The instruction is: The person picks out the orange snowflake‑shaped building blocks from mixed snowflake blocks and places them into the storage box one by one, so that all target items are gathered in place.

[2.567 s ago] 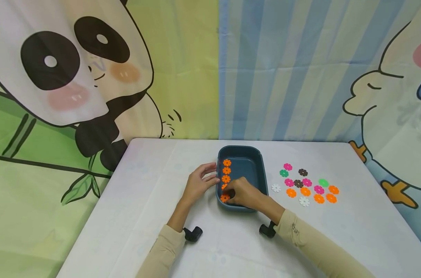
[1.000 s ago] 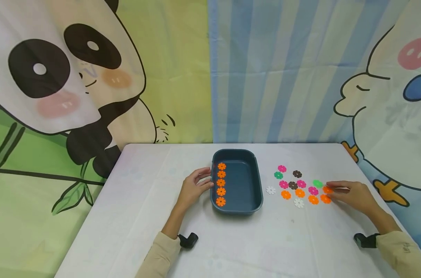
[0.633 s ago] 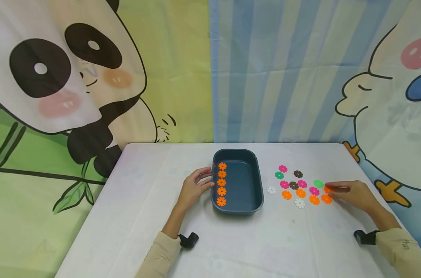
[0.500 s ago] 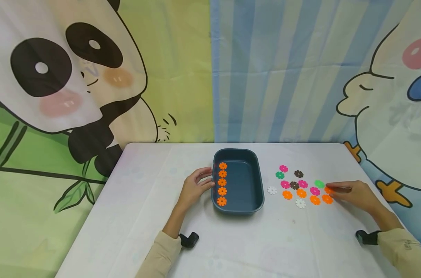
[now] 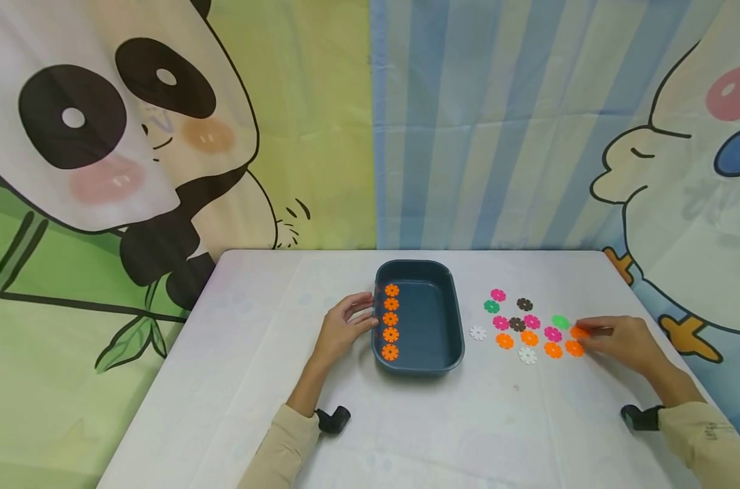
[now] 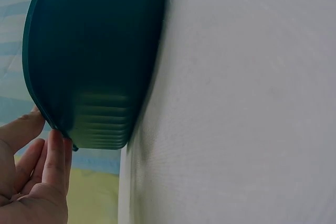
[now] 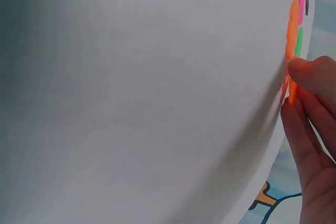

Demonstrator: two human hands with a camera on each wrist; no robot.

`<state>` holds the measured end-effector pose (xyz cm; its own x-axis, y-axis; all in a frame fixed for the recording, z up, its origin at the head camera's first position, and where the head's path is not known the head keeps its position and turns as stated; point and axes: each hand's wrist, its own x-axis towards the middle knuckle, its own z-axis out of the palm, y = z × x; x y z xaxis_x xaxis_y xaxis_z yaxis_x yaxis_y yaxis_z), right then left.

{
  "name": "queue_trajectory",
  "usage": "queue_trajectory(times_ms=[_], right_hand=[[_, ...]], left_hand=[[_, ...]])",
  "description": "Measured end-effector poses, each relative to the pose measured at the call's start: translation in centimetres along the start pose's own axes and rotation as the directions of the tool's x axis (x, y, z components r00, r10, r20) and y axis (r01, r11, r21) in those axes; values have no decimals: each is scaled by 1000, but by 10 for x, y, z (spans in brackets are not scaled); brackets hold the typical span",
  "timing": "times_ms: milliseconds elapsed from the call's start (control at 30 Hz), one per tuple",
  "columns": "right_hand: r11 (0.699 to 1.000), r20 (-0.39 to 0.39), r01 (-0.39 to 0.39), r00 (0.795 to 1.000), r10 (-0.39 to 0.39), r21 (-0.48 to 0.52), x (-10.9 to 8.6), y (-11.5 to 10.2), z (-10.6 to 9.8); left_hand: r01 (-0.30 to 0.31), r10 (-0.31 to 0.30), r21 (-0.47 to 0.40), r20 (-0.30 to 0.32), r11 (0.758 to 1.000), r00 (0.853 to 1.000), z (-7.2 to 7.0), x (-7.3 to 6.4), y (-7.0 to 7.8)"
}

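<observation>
A dark blue-grey tray stands mid-table, with a column of several orange flower-shaped discs along its left side. My left hand rests at its left wall, fingers relaxed, with the thumb and fingertips right at the rim in the left wrist view. At the right end of the loose discs, my right hand pinches an orange flower-shaped disc between thumb and fingers. Fingertips partly cover that disc. Another orange disc lies just below it in the head view.
Loose flower discs lie right of the tray: several orange and pink ones, two brown, two white, a dark green and a light green. The white table ends at a printed curtain.
My right hand has left the tray's lower left and moved right to the loose discs, where it now pinches an orange one. The left hand has stayed at the tray's left wall.
</observation>
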<state>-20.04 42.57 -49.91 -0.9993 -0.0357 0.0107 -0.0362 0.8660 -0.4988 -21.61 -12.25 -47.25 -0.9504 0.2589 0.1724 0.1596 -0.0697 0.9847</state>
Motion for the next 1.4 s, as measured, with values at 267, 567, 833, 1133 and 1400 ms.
queue_trajectory(times_ms=[267,567,833,1133,1400], right_hand=[[977,-147,208,969,-200,41,27,-60,-3],[887,-134,440,896,-423,139,79,-169,23],[831,-65,506,860,-506,229,111,-229,64],[845,18,473,870,-492,251,130,-251,103],[831,27,523,843,-537,189,137,-259,116]], left_hand=[[8,-7,28,-27,1000,1000,-3,5,-15],[-28,31,46,-61,999,998,-3,8,-32],[-38,41,55,-65,998,997,-3,8,-29],[-20,23,50,-64,999,998,-2,9,-31],[-8,9,23,-20,1000,1000,2,1,-2]])
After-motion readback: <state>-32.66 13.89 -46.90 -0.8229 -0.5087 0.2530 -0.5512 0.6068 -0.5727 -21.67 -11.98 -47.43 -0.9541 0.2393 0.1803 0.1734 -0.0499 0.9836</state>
